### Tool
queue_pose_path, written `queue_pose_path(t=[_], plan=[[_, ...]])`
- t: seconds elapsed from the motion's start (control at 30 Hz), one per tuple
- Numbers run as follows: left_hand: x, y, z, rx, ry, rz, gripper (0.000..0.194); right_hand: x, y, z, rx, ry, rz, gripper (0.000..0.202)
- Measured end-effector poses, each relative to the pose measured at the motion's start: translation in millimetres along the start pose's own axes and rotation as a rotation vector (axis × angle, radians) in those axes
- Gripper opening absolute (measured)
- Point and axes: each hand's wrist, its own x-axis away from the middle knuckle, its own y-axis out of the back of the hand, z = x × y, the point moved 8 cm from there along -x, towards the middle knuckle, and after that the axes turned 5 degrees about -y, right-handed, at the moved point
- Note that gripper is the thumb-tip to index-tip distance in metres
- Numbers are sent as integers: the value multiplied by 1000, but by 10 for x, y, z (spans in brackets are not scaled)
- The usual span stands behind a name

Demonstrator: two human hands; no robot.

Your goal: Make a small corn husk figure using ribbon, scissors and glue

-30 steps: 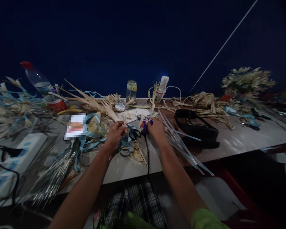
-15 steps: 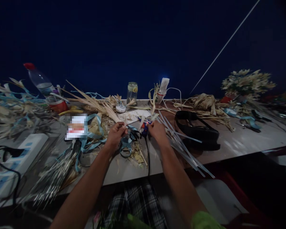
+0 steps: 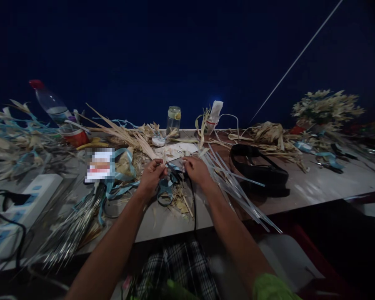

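Note:
My left hand point(image 3: 153, 176) is closed in a pinch on a small pale piece of dried husk point(image 3: 164, 157) that pokes up above the fingertips. Opposite it, my right hand point(image 3: 196, 170) pinches a short whitish strip point(image 3: 183, 163), probably husk too. A narrow gap separates the two hands. Dark-handled scissors point(image 3: 175, 175) lie in that gap, beside a loop of light blue ribbon point(image 3: 165, 196). From under my right hand a black cord point(image 3: 193, 204) runs to the table's front edge. The device it belongs to is hidden by the hand.
Clear plastic sticks point(image 3: 237, 193) lie right of my hands, before a black strap-like object point(image 3: 259, 171). On the left are a bundle of wires point(image 3: 75, 225), a white power strip point(image 3: 40, 200) and a red-capped bottle point(image 3: 51, 104). A glass jar point(image 3: 174, 118) stands behind.
My right hand has shifted left towards my left hand, and the blue and red device with its small light is now covered. My left hand has barely moved.

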Motion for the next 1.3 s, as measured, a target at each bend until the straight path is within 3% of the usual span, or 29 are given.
queue_pose_path(t=[0.13,0.23,0.33,0.43,0.53,0.6,0.7,0.77,0.83,0.87,0.93,1.03,1.17,1.3], plan=[[-1,10,1,-4,-1,-15,27,75,-179,126,371,-14,165,46],[2,4,-13,-14,-4,-5,27,96,-216,160,441,-26,204,36],[3,-2,-15,-5,4,5,27,80,-145,167,297,-7,116,33],[0,-3,-15,-16,1,10,28,115,-73,309,32,194,39,27],[-7,16,-23,6,-10,-5,28,233,-145,532,-224,448,205,21],[-11,43,-40,38,-25,-32,29,254,-131,578,-347,483,250,24],[-15,89,-68,49,-48,-75,27,114,86,326,-452,275,24,34],[-18,114,-87,38,-63,-100,25,27,239,-26,-462,12,-142,39],[-19,141,-116,29,-90,-127,25,4,376,-359,-301,-230,-269,45],[-20,152,-131,31,-103,-138,25,-4,397,-477,-180,-322,-256,49],[-19,167,-156,39,-122,-153,27,-15,322,-624,49,-448,-78,55],[-18,162,-174,35,-126,-146,28,35,181,-634,297,-511,142,66],[-19,124,-153,17,-116,-105,27,93,1,-497,430,-504,256,73],[-22,79,-108,35,-103,-60,26,72,-110,-490,415,-491,267,63]])
